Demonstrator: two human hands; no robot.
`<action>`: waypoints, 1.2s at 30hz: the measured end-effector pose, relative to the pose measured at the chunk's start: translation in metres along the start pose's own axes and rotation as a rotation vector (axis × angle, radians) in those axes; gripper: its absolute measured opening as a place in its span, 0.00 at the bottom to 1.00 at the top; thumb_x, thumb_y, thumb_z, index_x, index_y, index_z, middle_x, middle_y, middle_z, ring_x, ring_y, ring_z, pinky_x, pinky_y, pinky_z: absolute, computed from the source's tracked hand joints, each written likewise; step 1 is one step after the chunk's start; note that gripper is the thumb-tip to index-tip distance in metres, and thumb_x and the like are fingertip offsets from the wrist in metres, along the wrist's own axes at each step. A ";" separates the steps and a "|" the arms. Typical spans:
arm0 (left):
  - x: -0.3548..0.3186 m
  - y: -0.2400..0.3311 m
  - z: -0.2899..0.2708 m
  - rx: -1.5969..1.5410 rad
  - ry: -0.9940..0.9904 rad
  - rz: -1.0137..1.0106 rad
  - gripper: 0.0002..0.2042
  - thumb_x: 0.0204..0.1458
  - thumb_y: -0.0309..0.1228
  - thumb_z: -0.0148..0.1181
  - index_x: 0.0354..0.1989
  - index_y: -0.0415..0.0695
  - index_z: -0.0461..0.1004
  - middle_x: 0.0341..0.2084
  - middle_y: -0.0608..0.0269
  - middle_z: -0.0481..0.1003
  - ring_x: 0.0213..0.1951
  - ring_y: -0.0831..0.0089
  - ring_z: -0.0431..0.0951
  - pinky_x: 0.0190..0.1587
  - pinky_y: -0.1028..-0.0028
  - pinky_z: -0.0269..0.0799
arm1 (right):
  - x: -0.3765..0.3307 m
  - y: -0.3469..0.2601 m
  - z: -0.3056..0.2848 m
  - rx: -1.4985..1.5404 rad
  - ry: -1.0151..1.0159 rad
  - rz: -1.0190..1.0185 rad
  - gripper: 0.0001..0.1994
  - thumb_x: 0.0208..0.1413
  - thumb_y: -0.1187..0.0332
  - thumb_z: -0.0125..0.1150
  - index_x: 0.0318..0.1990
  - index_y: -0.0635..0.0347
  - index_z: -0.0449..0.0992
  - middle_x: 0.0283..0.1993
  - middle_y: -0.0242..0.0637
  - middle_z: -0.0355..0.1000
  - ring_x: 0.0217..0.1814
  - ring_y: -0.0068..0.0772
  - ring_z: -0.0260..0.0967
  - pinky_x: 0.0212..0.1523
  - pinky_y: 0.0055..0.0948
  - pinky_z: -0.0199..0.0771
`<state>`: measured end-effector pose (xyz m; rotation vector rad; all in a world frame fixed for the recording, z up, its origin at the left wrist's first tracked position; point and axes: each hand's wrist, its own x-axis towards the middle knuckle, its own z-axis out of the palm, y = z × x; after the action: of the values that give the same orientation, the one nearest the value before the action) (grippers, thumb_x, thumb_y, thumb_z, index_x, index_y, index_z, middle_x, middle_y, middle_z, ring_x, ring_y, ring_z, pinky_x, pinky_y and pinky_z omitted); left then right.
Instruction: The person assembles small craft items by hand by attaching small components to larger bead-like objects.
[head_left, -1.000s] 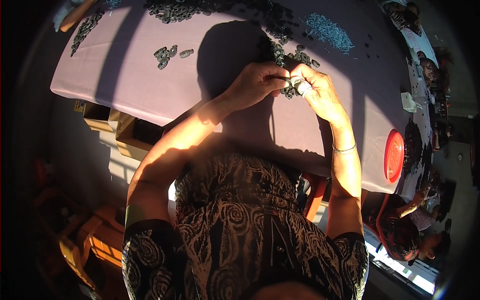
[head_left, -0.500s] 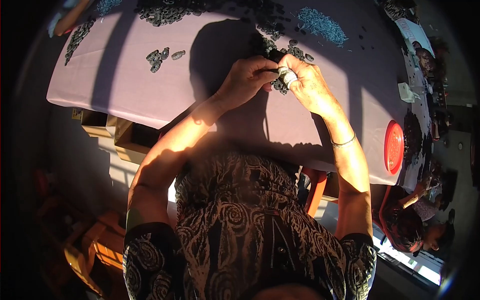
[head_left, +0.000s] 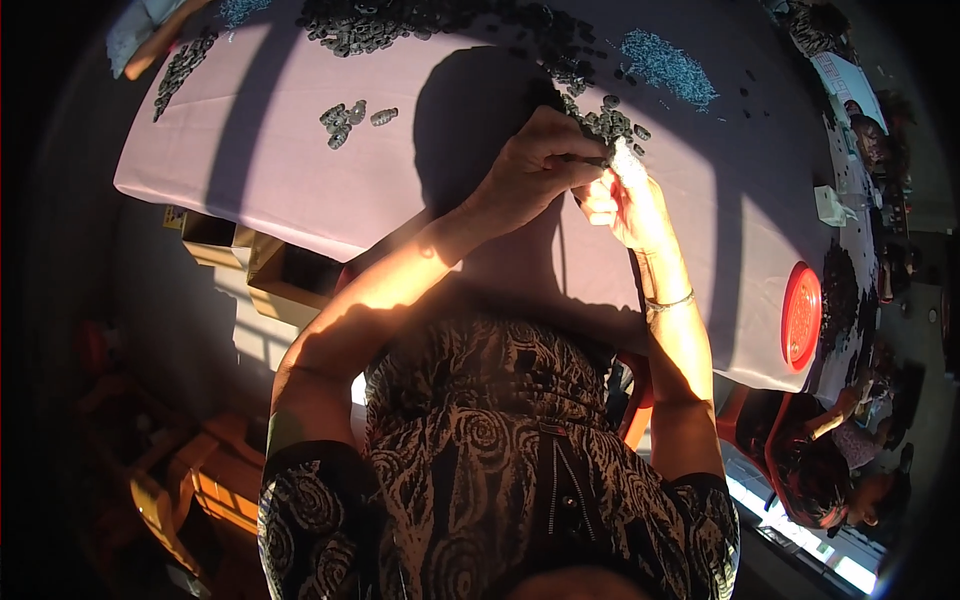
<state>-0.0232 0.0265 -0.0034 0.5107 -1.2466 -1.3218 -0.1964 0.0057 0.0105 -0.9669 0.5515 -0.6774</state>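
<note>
My left hand [head_left: 543, 168] is closed in a pinch above the table's pinkish cloth [head_left: 285, 175], its fingertips meeting those of my right hand. My right hand [head_left: 637, 208] is closed too, fingers curled and turned upward in bright sunlight. A white wrapping [head_left: 627, 160] covers one of its fingers. Whatever lies between the fingertips is too small and hidden to name. Just beyond them lies a cluster of small dark ring-like pieces [head_left: 610, 122]. Farther left, a few similar dark pieces [head_left: 343, 122] are grouped beside a single ribbed one [head_left: 384, 117].
Larger piles of dark pieces [head_left: 355, 28] spread along the far side, with a heap of small blue bits [head_left: 668, 68]. A red round plate [head_left: 800, 315] rests at the right edge near a white box [head_left: 829, 205]. Another person's arm [head_left: 165, 38] reaches in at far left. Cardboard boxes [head_left: 285, 275] stand below the table.
My right hand has turned over, so its curled fingers now show. Both hands appear slightly farther right and lower in view, still fingertip to fingertip. The whole view has shifted a little.
</note>
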 end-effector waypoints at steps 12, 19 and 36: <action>-0.011 0.016 0.021 0.064 0.027 0.034 0.05 0.50 0.19 0.59 0.35 0.35 0.74 0.42 0.64 0.66 0.36 0.78 0.74 0.36 0.80 0.75 | -0.011 0.025 -0.001 0.461 -0.074 -0.009 0.22 0.56 0.45 0.54 0.37 0.56 0.70 0.23 0.27 0.60 0.22 0.23 0.58 0.21 0.24 0.63; -0.007 0.013 0.012 0.222 0.044 0.172 0.05 0.49 0.21 0.62 0.35 0.36 0.76 0.40 0.63 0.67 0.38 0.77 0.74 0.42 0.80 0.73 | -0.001 0.022 0.010 0.293 -0.118 -0.015 0.22 0.58 0.45 0.52 0.26 0.54 0.63 0.20 0.25 0.54 0.17 0.19 0.48 0.15 0.21 0.47; -0.043 0.079 -0.084 1.198 0.249 -0.077 0.09 0.45 0.21 0.65 0.37 0.41 0.78 0.28 0.60 0.72 0.31 0.68 0.76 0.35 0.72 0.72 | -0.041 -0.033 -0.022 -0.255 0.404 -0.205 0.07 0.58 0.69 0.60 0.28 0.57 0.73 0.18 0.19 0.59 0.17 0.09 0.47 0.15 0.17 0.43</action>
<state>0.0936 0.0562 0.0212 1.5051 -1.7207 -0.4027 -0.2482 0.0108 0.0342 -1.1411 0.9187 -1.0144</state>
